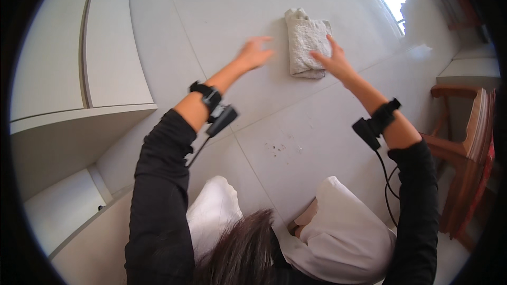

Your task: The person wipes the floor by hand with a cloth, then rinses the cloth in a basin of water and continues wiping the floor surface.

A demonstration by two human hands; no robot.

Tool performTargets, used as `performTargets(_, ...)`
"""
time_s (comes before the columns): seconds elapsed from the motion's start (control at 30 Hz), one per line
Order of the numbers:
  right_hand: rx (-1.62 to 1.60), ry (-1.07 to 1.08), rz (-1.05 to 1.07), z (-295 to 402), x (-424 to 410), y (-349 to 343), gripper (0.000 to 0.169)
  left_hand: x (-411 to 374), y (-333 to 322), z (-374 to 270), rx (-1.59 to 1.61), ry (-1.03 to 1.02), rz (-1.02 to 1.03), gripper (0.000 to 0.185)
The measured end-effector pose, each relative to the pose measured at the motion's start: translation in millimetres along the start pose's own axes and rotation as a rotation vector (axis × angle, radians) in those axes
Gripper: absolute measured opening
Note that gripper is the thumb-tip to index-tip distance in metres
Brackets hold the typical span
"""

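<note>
A folded off-white terry cloth [307, 43] lies on the pale tiled floor in front of me. My right hand [332, 57] is at the cloth's right edge, fingers spread over it; whether the fingertips touch it I cannot tell. To the left of the cloth, apart from it, my left hand [255, 52] holds nothing, its fingers apart and slightly blurred. Both forearms wear black straps with small black devices and cables. Small dark crumbs [278, 148] are scattered on the tile between the cloth and my knees.
On the left stands a white cabinet [115, 39] with an overhanging lower edge. A wooden chair [463, 150] with a red part is close by my right arm. Farther back at the upper right is another piece of wooden furniture [455, 6]. My bent knees frame the near floor.
</note>
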State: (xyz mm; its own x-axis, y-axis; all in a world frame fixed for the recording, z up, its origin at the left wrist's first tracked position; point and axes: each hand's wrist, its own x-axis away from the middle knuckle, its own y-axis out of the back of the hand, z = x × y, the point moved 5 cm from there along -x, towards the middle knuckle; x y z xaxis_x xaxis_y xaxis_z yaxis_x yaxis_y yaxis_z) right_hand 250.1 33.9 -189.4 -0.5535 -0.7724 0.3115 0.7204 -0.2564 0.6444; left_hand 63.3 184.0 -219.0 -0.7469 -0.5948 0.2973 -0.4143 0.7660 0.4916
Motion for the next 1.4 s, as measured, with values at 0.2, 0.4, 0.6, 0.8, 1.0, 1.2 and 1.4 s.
performTargets(0.2, 0.422, -0.210, -0.138, -8.0, -56.1, -76.2, 0.091, 93.4, 137.4, 184.2, -0.654, 0.776, 0.052, 0.121)
performTargets(0.4, 0.507, -0.040, -0.319, 17.6, -133.4, -73.2, 0.069, 108.4, 134.2, 165.5, -0.638, 0.591, 0.027, 0.128)
performTargets(0.6, 0.669, 0.557, -0.066, 78.8, -109.6, -139.0, 0.063, 109.4, 130.6, 165.8, -0.655, 0.628, 0.053, 0.127)
performTargets(0.8, 0.491, 1.184, 0.533, 76.2, 77.4, -192.4, 0.060, 118.0, 136.8, 172.0, -0.718, 0.642, 0.046, 0.127)
performTargets(1.0, 0.201, 0.849, 0.838, 67.4, 138.9, -158.2, 0.050, 118.8, 139.4, 152.5, -0.731, 0.542, 0.005, 0.120)
performTargets(1.2, -0.459, -0.047, 0.278, 30.3, -31.2, -75.3, 0.041, 187.4, 155.1, 183.0, -0.784, 0.632, -0.014, 0.114)
performTargets(1.4, 0.371, -0.061, -0.183, -0.1, -176.8, -58.0, 0.074, 183.2, 139.8, 179.3, -0.827, 0.486, 0.110, 0.118)
